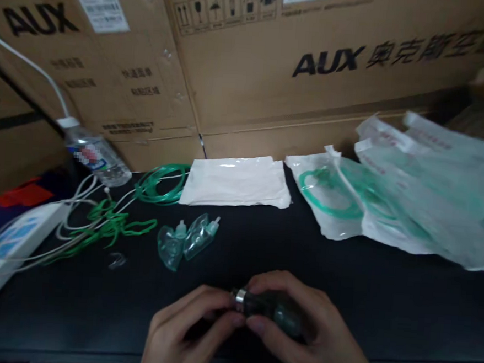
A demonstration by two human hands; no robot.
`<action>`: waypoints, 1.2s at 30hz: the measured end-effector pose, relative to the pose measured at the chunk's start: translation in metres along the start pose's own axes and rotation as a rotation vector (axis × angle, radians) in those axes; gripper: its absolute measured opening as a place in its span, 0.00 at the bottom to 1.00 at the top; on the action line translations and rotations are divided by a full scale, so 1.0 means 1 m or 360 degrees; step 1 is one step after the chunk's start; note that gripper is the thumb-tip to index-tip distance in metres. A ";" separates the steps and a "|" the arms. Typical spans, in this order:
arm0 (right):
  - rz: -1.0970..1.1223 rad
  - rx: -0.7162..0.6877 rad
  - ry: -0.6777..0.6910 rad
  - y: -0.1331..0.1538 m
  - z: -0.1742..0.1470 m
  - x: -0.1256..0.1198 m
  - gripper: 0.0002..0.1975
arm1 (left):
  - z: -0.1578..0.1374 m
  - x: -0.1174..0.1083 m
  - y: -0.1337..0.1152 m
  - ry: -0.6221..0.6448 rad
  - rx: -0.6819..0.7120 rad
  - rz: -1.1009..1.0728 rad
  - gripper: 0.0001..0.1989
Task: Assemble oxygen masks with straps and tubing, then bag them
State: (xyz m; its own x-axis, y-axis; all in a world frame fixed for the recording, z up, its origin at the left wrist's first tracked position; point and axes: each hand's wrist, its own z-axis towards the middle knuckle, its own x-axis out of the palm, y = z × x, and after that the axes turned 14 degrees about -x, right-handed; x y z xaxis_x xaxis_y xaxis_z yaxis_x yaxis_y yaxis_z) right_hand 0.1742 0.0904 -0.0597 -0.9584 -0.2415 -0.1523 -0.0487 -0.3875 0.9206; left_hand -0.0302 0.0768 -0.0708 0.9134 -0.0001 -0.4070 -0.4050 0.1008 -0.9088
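Low at the front of the dark table, my two hands meet over a dark green, see-through piece that looks like an oxygen mask (286,314). My right hand (314,330) is wrapped round its body from the right. The fingertips of my left hand (190,327) pinch its left end, by a shiny silver metal strip (240,296). Fingers hide part of the piece. Beyond my left hand lie two clear green oxygen masks, one mask (170,247) beside another mask (199,237), both with pale connectors. A coil of green tubing (161,186) rests behind them.
White packets (237,184) lie at the back middle. To the right are clear bags (427,189) with green tubing inside. Green elastic cords (112,222), white cables, a power strip (17,249) and a leaning water bottle (100,155) occupy the left. Cardboard boxes (248,93) wall the back.
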 end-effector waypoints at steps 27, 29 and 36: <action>0.0560 0.0595 0.0097 0.006 0.002 -0.007 0.14 | -0.001 0.007 -0.004 -0.0033 -0.0114 -0.0415 0.10; 0.0677 0.0713 0.0155 0.006 0.005 -0.010 0.15 | -0.001 0.008 -0.004 -0.0030 -0.0125 -0.0442 0.08; 0.0715 0.0792 -0.0023 0.005 0.004 -0.007 0.12 | 0.006 0.007 -0.009 0.0135 -0.0600 -0.0635 0.09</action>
State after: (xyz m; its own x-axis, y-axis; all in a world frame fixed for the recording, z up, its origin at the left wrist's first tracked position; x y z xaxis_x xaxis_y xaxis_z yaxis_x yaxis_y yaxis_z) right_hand 0.1790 0.0936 -0.0527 -0.9193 -0.2702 0.2861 0.2354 0.2052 0.9500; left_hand -0.0202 0.0817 -0.0646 0.9988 -0.0470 -0.0166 -0.0294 -0.2865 -0.9576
